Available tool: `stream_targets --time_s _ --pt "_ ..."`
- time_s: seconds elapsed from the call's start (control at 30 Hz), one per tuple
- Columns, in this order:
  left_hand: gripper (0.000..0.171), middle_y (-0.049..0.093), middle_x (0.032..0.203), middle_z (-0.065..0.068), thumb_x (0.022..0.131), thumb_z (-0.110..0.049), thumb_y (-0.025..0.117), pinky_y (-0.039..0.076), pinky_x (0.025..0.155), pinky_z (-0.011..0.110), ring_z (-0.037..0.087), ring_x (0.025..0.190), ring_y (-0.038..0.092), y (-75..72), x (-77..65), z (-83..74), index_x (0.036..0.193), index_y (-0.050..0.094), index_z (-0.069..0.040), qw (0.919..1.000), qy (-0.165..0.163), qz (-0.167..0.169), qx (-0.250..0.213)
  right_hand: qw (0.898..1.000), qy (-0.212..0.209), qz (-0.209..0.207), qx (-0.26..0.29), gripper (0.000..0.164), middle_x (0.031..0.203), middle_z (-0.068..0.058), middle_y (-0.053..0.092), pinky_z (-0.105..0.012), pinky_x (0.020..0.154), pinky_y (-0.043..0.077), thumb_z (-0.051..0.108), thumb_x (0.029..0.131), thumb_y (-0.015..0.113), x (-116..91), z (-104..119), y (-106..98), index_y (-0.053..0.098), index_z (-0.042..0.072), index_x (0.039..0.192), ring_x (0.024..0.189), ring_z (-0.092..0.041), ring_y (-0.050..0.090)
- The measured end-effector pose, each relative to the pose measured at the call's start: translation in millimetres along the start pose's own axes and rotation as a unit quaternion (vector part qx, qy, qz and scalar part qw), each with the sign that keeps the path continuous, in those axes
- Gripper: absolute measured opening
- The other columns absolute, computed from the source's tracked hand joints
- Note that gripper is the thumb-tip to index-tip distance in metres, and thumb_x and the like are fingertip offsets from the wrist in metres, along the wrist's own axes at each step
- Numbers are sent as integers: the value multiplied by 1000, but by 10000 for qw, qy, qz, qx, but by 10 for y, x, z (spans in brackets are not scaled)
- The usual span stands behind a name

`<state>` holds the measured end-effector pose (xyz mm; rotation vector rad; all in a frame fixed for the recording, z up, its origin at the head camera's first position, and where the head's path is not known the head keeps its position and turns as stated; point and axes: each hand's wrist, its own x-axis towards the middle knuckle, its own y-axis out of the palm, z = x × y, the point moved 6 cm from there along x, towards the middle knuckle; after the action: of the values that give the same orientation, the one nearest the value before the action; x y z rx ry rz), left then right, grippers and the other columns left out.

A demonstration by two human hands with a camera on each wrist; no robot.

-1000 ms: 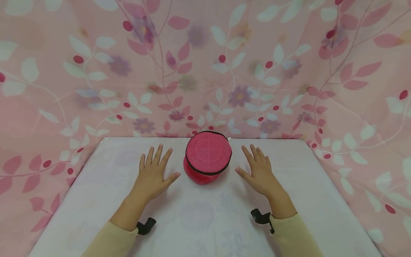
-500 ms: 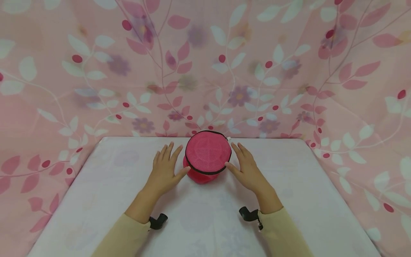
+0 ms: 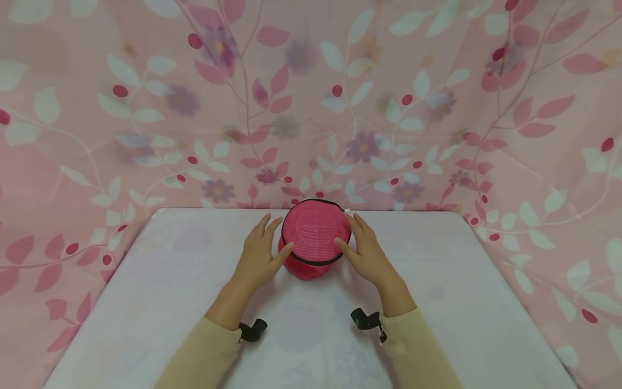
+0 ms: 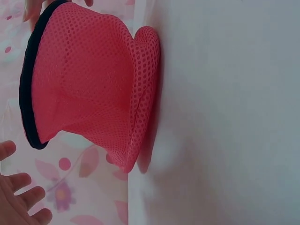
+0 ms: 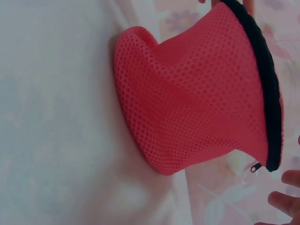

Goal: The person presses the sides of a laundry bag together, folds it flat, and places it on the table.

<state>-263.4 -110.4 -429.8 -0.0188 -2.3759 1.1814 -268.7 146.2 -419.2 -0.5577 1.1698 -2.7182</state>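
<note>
A pink mesh laundry bag (image 3: 316, 232) stands upright near the back of the table, its round top edged by a black zipper (image 5: 267, 93). Its soft side sags and folds near the base. My left hand (image 3: 259, 256) is at the bag's left side, fingers spread and thumb close to the rim. On the other side, my right hand (image 3: 366, 256) has its thumb overlapping the top's edge in the head view. Both hands' fingers are relaxed and grip nothing. A small zipper pull (image 5: 255, 167) hangs near the right hand's fingers (image 5: 286, 201).
A pale cloth covers the table (image 3: 301, 335). Behind it hangs a pink floral curtain (image 3: 311, 108), which also lines both sides. A black wrist camera (image 3: 254, 330) sits at the left cuff, another black camera (image 3: 364, 319) at the right cuff.
Both hands have moved inward from either side, closing in on the laundry bag, and their fingers are less spread. The bag has stayed in place.
</note>
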Motion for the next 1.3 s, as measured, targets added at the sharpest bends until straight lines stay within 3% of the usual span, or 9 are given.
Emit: stream_targets --time_s 0.23,0.53,0.73,0.97,1.13,1.3 --pt "72 26 161 16 98 -54 55 35 108 63 39 145 28 97 53 17 153 37 -11 9983 -349 166 -433 9993 357 5 141 73 162 -19 21 -65 112 27 52 98 56 39 -77 88 31 19 158 149 -38 19" --pt "66 40 153 16 100 -48 55 29 116 52 32 144 35 246 122 25 150 40 -8 9936 -506 -33 -1006 9982 431 -227 352 70 158 -24 27 -64 112 27 44 99 59 86 -115 178 33 15 157 146 -41 24" --pt "68 40 153 11 100 -47 57 37 111 50 28 135 45 306 124 28 154 34 -13 9870 -691 -97 -1449 9977 412 -284 453 70 156 -20 33 -61 114 28 43 99 59 84 -97 216 31 15 158 145 -37 28" --pt "70 36 156 12 100 -48 55 29 116 49 26 145 34 381 164 -60 156 29 -14 9805 -852 11 -1773 9964 430 -330 659 70 159 -14 34 -53 117 27 46 100 56 116 -92 252 29 16 158 147 -31 29" --pt "71 33 158 11 100 -49 55 30 116 49 27 145 34 414 177 -83 157 26 -17 9762 -1043 33 -1899 9942 562 -269 871 70 160 -13 32 -51 117 28 47 101 55 126 -91 296 27 19 159 147 -30 28" --pt "69 33 158 10 100 -44 58 29 117 50 27 146 33 433 175 -67 157 28 -17 9645 -1224 -14 -2340 9921 570 -287 1081 68 157 -16 34 -53 115 30 42 101 57 127 -73 316 29 19 159 145 -33 33"
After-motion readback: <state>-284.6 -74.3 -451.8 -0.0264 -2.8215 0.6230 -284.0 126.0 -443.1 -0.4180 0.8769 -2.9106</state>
